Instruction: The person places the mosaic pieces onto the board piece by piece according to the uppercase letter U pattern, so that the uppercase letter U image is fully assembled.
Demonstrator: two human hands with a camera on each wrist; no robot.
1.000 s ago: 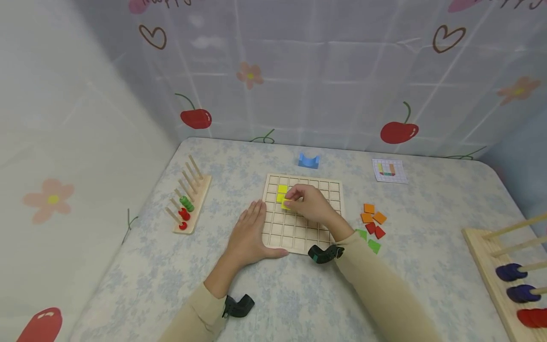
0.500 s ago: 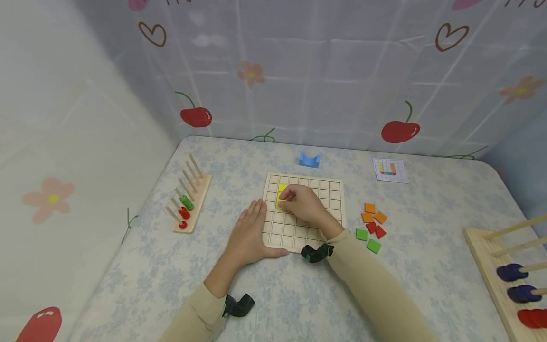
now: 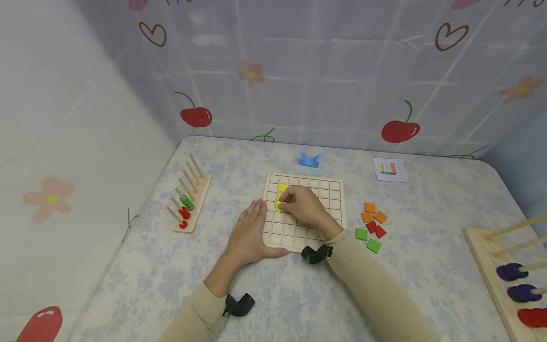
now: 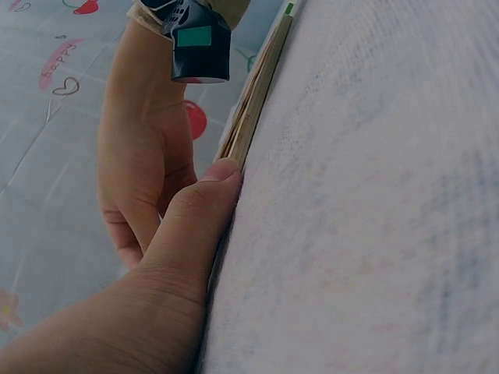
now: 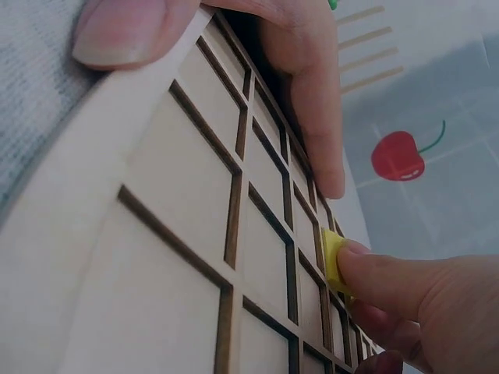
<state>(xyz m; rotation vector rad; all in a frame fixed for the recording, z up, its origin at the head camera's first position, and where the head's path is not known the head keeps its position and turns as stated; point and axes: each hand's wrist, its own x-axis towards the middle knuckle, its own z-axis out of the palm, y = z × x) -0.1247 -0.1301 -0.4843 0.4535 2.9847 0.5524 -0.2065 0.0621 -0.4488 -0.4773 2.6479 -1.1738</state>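
Note:
A wooden grid board [image 3: 277,228] lies flat in the middle of the table. My left hand [image 3: 249,233] rests along its left edge, fingers straight, thumb [image 4: 195,214] spread to the front edge. Over the board's left part, my right hand [image 3: 305,205] pinches a yellow square tile [image 5: 330,261] between thumb and fingers. The right wrist view has this tile tilted against the grid. Behind it, yellow tiles [image 3: 283,187] sit in the same column, partly covered by the fingers in the head view.
Right of the board lie loose orange [image 3: 369,207], red [image 3: 380,232] and green tiles [image 3: 361,234]. A pattern card [image 3: 397,176] and a blue holder [image 3: 309,160] are farther back. A peg stand [image 3: 201,199] is on the left, a larger bead rack [image 3: 478,251] at the right edge.
My right hand has moved slightly left with the yellow tile, bringing it in line below the other yellow ones. The left hand has stayed in place.

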